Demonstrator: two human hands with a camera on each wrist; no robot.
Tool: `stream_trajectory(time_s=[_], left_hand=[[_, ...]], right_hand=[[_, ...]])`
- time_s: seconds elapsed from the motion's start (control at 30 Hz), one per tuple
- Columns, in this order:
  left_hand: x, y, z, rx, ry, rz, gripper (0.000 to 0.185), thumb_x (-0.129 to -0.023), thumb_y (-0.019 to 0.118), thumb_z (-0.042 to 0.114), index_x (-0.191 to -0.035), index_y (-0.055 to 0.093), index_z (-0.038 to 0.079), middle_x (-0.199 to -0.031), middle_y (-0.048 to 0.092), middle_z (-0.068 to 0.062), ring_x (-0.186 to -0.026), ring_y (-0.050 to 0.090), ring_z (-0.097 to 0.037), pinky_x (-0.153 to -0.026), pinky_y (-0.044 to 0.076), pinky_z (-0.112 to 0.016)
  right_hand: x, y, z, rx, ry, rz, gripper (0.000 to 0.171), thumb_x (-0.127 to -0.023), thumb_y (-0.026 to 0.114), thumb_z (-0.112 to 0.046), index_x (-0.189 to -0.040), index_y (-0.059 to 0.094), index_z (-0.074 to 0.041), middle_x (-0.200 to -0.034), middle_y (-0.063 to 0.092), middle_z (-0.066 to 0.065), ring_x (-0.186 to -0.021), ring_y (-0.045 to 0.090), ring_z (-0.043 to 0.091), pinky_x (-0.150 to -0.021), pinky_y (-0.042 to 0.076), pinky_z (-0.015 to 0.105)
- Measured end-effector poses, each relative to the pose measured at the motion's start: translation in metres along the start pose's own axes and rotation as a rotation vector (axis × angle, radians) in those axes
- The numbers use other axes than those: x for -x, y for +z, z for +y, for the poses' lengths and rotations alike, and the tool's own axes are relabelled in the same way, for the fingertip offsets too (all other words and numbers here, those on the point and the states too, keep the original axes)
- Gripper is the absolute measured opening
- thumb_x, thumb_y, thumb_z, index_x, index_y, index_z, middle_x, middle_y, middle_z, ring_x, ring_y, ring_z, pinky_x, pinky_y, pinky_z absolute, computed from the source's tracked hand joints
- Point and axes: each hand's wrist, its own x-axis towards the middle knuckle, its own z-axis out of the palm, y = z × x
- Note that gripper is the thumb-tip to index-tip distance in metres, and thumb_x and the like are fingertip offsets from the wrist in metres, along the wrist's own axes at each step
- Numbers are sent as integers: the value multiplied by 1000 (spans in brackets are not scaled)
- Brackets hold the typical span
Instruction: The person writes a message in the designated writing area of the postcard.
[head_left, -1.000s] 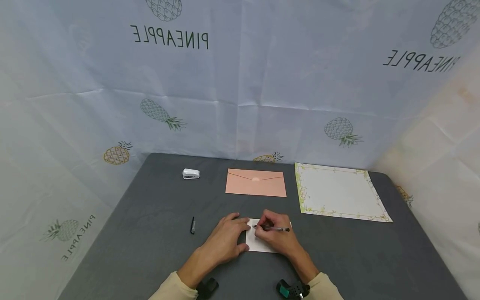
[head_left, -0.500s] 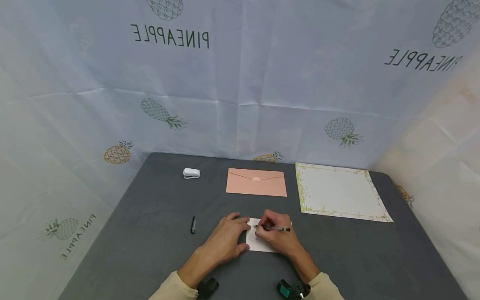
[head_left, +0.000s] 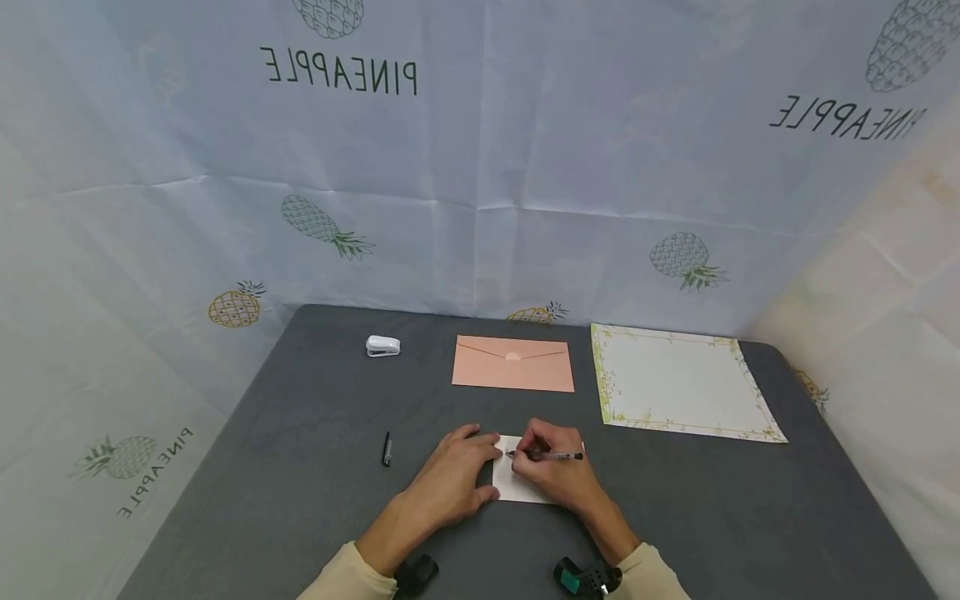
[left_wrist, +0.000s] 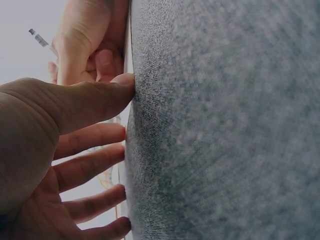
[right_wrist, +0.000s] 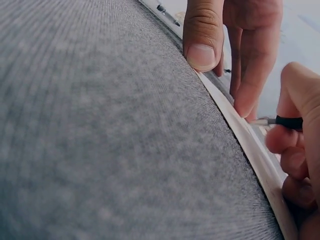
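A small white card (head_left: 517, 487) lies on the dark table between both hands. My left hand (head_left: 452, 477) is spread at its left side, with thumb and fingertips at the card's left edge. In the left wrist view the fingers (left_wrist: 85, 167) of that hand are nearly straight. My right hand (head_left: 558, 467) pinches a pen (head_left: 558, 456), its tip over the upper left part of the card. The right wrist view shows the pen (right_wrist: 287, 122) gripped near its point, close over the card (right_wrist: 250, 150). The right hand covers the card's right part.
Left of the hands lies a pen cap (head_left: 387, 450). Farther back are a white stapler (head_left: 383, 347) and a pink envelope (head_left: 513, 364). A large sheet with a floral border (head_left: 681, 382) lies at the right. Pineapple-print cloth (head_left: 480, 150) hangs behind the table.
Both hands keep their places. The right hand and pen have made only a very slight shift over the card; the other objects stay put.
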Motion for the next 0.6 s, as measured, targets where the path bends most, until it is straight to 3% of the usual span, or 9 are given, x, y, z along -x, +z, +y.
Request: stream_trajectory(time_s=[0.13, 0.33, 0.47, 0.6], left_hand=[[0, -11, 9, 1, -15, -14, 49, -81, 99, 30, -124, 82, 14, -143, 74, -7, -139, 62, -41, -114, 52, -62], [-1, -34, 30, -11, -85, -100, 47, -85, 96, 26, -127, 81, 11, -146, 73, -7, -144, 60, -38, -119, 50, -59], [-2, -36, 33, -25, -113, -129, 48, -86, 96, 27, -129, 81, 12, -148, 72, -5, -146, 59, -36, -121, 49, -58], [-2, -35, 32, -25, -118, -132, 49, -86, 96, 27, -129, 80, 12, -148, 71, -6, -146, 58, -36, -121, 49, -58]], right_hand=[[0, -1, 0, 17, 9, 14, 37, -77, 77, 4, -74, 61, -29, -68, 60, -17, -60, 47, -2, -54, 36, 17], [2, -3, 1, 27, 16, 73, 35, -77, 75, 4, -75, 62, -29, -68, 61, -16, -59, 47, -2, -52, 36, 17], [2, -3, 1, 37, 33, 113, 33, -79, 75, 5, -77, 64, -26, -69, 65, -14, -58, 50, -1, -51, 39, 18], [1, -5, 1, 45, 82, 80, 33, -80, 76, 3, -80, 65, -28, -71, 65, -16, -61, 51, 0, -53, 40, 18]])
